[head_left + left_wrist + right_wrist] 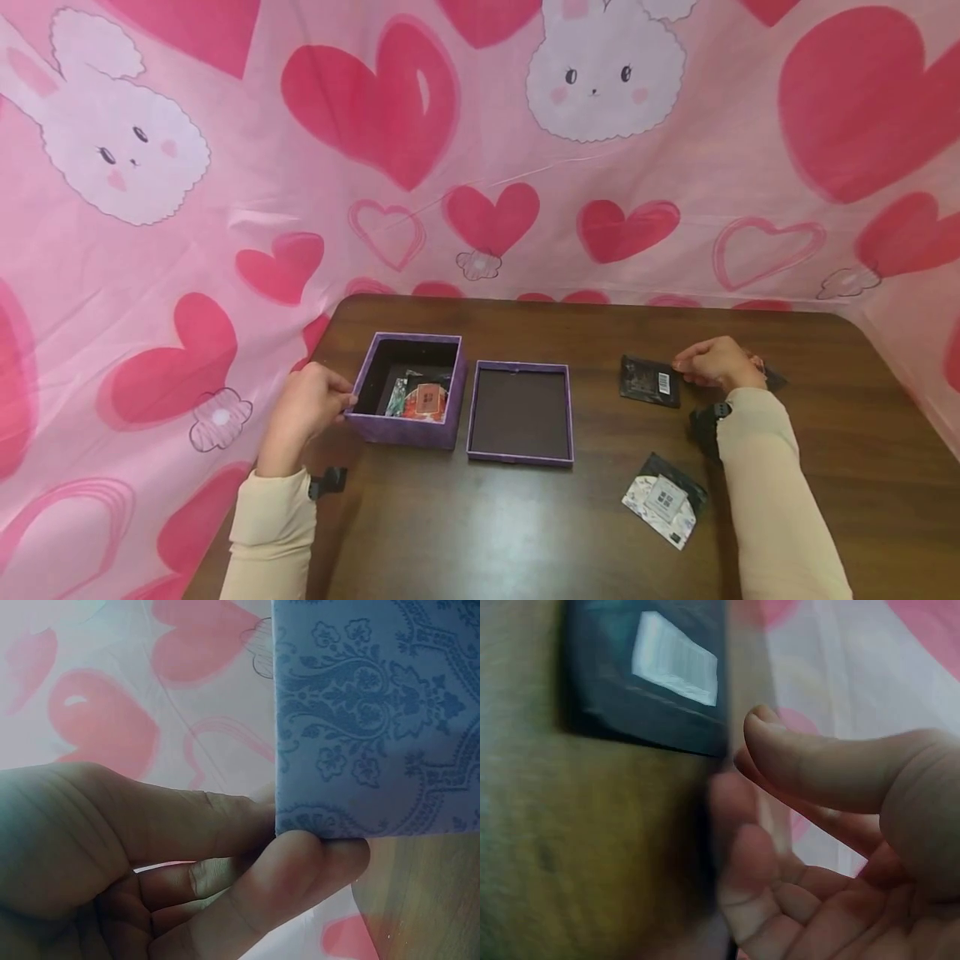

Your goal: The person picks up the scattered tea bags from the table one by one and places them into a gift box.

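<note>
An open purple box [408,392] with several small packets inside stands left of centre on the table. My left hand [339,402] grips its left wall, thumb at the rim. In the left wrist view my fingers [300,855] curl against the patterned box [375,712] at a lower corner. The lid [520,412] lies upturned just right of the box. My right hand [686,367] pinches a dark packet [774,380], which shows blurred and edge-on between thumb and fingers in the right wrist view. Beside it lies a black barcode packet [649,381] [649,667].
A white-and-black packet [663,500] lies near my right forearm at the front right. The dark wooden table [480,533] is ringed by a pink cloth with hearts and bunnies [480,167]. The table's left edge runs close to my left hand.
</note>
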Tool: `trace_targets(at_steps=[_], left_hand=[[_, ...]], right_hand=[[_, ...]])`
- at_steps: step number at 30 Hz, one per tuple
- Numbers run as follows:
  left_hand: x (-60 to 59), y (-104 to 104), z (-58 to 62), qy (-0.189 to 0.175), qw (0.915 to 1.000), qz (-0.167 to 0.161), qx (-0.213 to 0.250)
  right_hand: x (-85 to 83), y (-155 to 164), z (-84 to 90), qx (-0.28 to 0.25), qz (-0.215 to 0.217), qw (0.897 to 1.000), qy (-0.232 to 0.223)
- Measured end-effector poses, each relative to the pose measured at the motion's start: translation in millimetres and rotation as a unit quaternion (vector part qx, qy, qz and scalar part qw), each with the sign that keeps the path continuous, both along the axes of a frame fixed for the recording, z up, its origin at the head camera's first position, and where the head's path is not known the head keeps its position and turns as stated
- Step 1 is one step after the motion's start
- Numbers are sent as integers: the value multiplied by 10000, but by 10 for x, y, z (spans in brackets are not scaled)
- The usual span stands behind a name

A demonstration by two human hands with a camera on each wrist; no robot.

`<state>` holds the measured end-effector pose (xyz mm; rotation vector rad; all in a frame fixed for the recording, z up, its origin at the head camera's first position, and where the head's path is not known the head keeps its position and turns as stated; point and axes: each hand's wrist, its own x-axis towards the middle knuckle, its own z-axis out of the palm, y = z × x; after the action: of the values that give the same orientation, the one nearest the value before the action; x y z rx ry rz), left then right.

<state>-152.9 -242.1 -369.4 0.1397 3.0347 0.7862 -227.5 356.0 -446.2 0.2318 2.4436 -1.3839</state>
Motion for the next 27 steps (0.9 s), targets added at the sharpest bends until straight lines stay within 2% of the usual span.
trace_targets(at_steps=[3,5,8,12,15,21,24,27], left_hand=[[1,6,14,-7,10000,5,13],[11,8,24,-51,10000,41,26],[33,11,34,-161,9998,111,82],[55,11,40,-232,9996,123,120],[66,2,43,-197,9997,134,113],[61,-2,26,-132,9998,87,84],[43,8,13,-142,9998,39,103],[26,13,12,-134,9998,58,121]], right_hand=[[7,-32,-6,386,49,9991,188],[8,-57,-6,887,118,9950,438],[19,-85,-27,1685,249,9817,847],[38,-124,-67,2354,363,9623,1314],[41,-184,-60,2583,517,9529,1506],[40,-237,-13,2848,1008,9426,1424],[53,-174,4,2697,1003,9464,1465],[66,-116,29,2348,775,9576,1477]])
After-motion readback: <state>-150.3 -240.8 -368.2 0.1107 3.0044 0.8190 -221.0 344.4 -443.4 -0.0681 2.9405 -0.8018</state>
